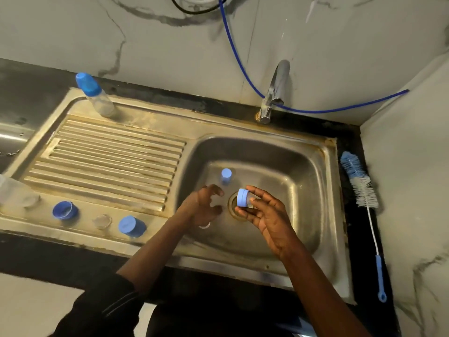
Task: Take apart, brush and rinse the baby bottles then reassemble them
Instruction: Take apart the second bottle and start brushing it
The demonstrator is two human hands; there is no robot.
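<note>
Above the steel sink (328, 190), the left hand's (201, 207) fingers were curled; whether anything was gripped could not be told. A blue bottle collar (243, 200) was pinched by the right hand's (269, 215) fingertips. A blue cap (226, 175) was stood just beyond the left fingers.

Grey-veined marble walls (170, 45) meet a black countertop (29, 249) in dim light.

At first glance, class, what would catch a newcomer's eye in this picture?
The right hand holds a blue bottle collar over the sink basin. A blue-and-white bottle brush lies right of the sink, and one capped bottle stands at the drainboard's back-left corner.
</note>
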